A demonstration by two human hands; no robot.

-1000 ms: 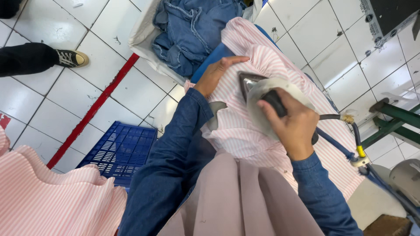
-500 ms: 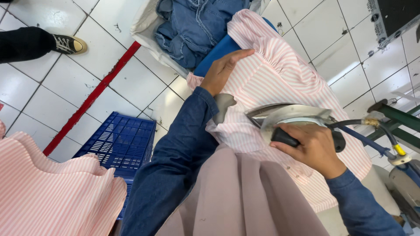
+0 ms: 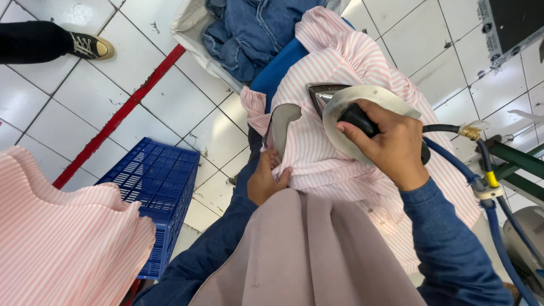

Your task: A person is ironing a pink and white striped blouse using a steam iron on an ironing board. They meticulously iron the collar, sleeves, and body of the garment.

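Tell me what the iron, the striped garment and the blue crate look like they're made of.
Iron: shiny metal soleplate, pale cover that looks plastic, dark handle gripped by the right hand. Striped garment: thin woven cloth, probably cotton, creasing softly where the left hand pinches it. Blue crate: moulded plastic, judging by its lattice walls.

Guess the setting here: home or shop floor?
Likely a garment workshop's pressing station: the right hand runs a hose-fed steam iron over a pink striped shirt, with a stack of the same shirts and a denim pile nearby.
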